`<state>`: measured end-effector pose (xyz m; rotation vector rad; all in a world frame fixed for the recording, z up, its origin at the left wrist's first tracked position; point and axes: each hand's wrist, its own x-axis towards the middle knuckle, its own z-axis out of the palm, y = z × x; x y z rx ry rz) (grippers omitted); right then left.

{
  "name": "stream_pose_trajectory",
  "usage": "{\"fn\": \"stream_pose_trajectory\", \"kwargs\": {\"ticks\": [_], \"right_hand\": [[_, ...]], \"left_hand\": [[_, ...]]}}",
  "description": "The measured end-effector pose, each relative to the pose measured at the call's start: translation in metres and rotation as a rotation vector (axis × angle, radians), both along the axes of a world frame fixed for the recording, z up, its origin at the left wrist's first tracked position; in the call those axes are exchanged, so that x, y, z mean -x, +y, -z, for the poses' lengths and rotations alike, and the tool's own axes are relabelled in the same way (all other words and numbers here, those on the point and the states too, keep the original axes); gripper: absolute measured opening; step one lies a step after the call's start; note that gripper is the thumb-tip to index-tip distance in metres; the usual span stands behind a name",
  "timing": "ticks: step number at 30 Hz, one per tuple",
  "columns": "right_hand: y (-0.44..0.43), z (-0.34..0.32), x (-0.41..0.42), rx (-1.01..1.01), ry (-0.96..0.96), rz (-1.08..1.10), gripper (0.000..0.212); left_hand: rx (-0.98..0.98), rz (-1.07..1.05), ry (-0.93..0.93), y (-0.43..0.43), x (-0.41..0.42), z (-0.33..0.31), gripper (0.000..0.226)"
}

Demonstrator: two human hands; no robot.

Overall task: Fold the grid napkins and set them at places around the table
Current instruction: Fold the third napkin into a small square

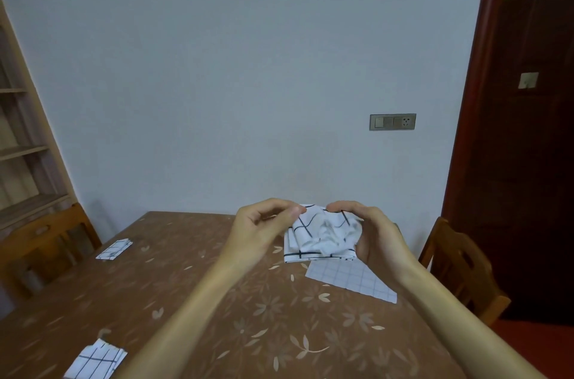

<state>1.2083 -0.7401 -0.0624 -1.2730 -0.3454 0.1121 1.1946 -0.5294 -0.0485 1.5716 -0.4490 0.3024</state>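
A white napkin with dark grid lines (320,235) is bunched up in the air above the table, between both hands. My left hand (261,229) pinches its top left corner. My right hand (369,232) grips its right side. Below it, on the table, lies a flat napkin with a finer grid (351,280). One folded grid napkin (114,249) lies at the far left edge. Another folded grid napkin (97,360) lies at the near left.
The table (217,301) wears a brown cloth with a pale flower print. A wooden chair (46,242) stands at its left, another wooden chair (459,270) at its right. A shelf unit (21,130) is far left, a dark red door (521,130) far right.
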Motion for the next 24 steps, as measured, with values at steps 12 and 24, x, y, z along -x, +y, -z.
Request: {"fn": "stream_pose_trajectory", "kwargs": {"ticks": [12, 24], "right_hand": [[0.000, 0.005, 0.003, 0.226, -0.096, 0.105, 0.035], [0.007, 0.012, 0.005, 0.527, -0.316, 0.113, 0.018]], "left_hand": [[-0.039, -0.052, -0.008, 0.007, -0.009, 0.010, 0.024], [-0.306, 0.044, 0.115, 0.004, -0.011, 0.018, 0.020]]}}
